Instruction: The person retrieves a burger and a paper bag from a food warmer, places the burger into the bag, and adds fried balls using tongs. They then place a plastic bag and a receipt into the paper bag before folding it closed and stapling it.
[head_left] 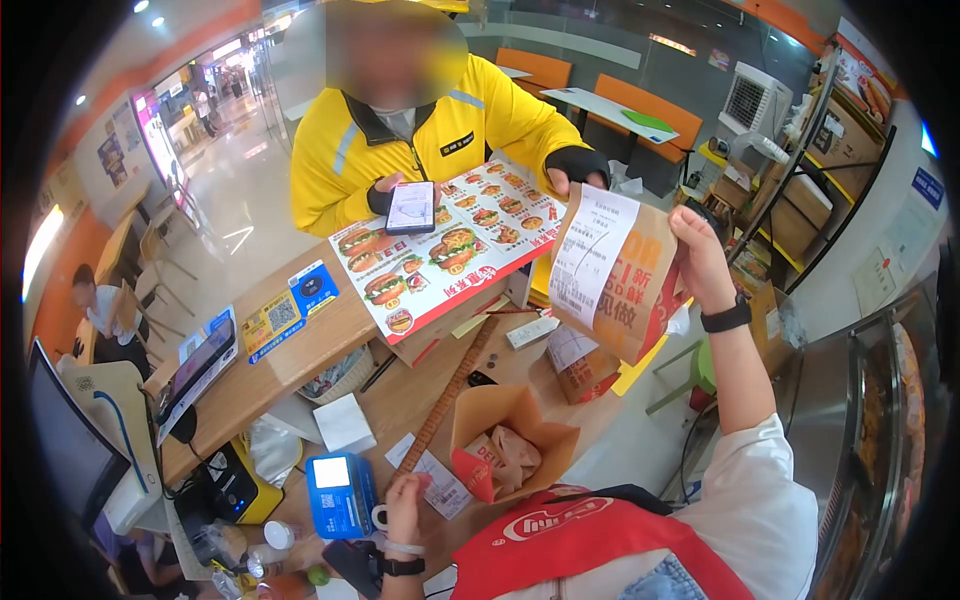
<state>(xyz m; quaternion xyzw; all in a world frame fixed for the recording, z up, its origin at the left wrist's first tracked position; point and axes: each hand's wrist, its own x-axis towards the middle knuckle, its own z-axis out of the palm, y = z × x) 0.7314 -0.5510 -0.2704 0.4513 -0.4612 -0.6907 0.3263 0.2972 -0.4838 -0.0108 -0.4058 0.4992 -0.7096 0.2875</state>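
Observation:
My right hand [695,240] is raised and grips the right edge of a brown paper takeaway bag [650,290] with a long white receipt [597,255] on its front. Across the counter, the hand [578,182] of a person in a yellow jacket touches the same bag's top left corner. Low over the work counter, my left hand [402,512] has curled fingers beside a paper slip [440,485] and the near end of a long brown stick [445,390]; what it holds is hidden. To its right stands an open paper bag [470,425] with a wrapped item [510,455] inside.
The person in yellow [430,150] holds a phone [411,207] over a menu sheet [450,250]. A blue payment box [341,495] is left of my left hand. Another paper bag [583,368] sits farther back. A glass display cabinet [870,430] stands right.

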